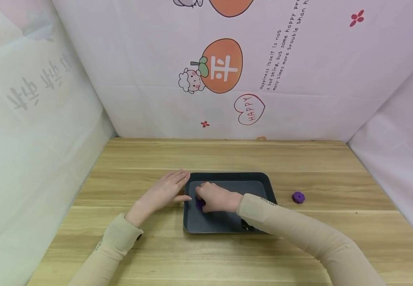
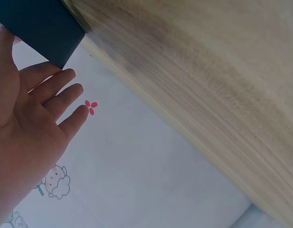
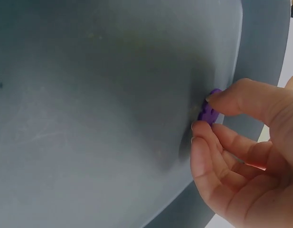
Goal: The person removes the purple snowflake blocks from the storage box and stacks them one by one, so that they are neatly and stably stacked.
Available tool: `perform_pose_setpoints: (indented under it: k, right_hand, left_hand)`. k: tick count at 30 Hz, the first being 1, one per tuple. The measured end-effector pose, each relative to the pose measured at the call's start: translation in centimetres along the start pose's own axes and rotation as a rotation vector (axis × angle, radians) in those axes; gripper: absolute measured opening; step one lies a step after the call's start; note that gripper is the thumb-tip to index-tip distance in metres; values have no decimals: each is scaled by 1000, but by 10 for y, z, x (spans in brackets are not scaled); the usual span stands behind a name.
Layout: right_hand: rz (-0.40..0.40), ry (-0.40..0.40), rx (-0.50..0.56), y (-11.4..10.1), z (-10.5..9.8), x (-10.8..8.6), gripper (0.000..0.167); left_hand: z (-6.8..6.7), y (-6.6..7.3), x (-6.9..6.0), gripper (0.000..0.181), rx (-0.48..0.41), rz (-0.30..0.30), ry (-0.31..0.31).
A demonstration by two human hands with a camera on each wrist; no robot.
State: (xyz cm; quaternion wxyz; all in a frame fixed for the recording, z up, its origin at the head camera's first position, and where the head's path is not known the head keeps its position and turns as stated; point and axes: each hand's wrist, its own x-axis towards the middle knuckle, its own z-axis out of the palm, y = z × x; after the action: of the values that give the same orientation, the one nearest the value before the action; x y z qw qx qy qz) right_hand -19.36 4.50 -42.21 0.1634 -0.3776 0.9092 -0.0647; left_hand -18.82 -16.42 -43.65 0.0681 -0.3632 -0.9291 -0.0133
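My right hand (image 1: 216, 197) reaches over the dark tray (image 1: 224, 228) and pinches a small purple notched disc (image 1: 199, 204) near the tray's left side. In the right wrist view, thumb and fingertips grip the purple disc, which stands tilted close to the tray's wall (image 3: 260, 47). My left hand (image 1: 167, 190) lies at the tray's left edge with its fingers fairly straight and the thumb apart, holding nothing. In the left wrist view its fingertips are at the tray's corner; whether they press on it I cannot tell.
A second purple notched disc (image 1: 298, 197), with small holes, lies on the wooden table (image 1: 149, 258) right of the tray. Printed white cloth (image 1: 149, 99) hangs behind the table and along both sides. A small black item (image 1: 246, 225) shows under the right cuff.
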Motion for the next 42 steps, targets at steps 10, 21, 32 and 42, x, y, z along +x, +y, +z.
perform_pose_setpoints:
  k: [10, 21, 32, 42]
  right_hand:
    - [-19, 10, 44, 5, -2, 1, 18]
    - [-45, 57, 88, 15, -7, -8, 17]
    - [-29, 103, 93, 28, -12, -28, 17]
    - [-11, 144, 76, 43, -10, -50, 19]
  left_hand:
    - [2, -1, 0, 75, 11, 13, 36]
    - [2, 1, -1, 73, 10, 16, 42]
    - [2, 0, 0, 74, -1, 11, 30]
    - [3, 0, -1, 75, -6, 9, 30]
